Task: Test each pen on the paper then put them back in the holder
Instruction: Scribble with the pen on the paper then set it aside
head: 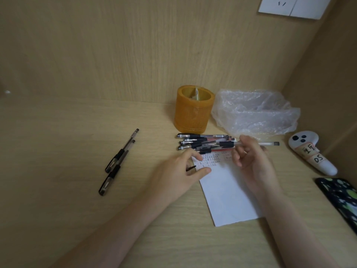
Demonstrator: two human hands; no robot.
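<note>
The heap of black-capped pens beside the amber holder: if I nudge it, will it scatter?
Probably. The heap of black-capped pens is round barrels lying loosely across each other on the smooth wooden desk, so a push would likely roll some apart. Their clips may stop them soon. They look light, so the upright amber cylindrical holder behind them should stay put.

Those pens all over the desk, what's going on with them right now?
A person is testing pens on a sheet of paper. The right hand holds a clear pen sideways above the paper, while the left hand pinches a small black piece, probably a cap. A pile of pens lies at the paper's top edge, two more pens lie apart to the left, and the orange holder stands behind the pile.
</note>
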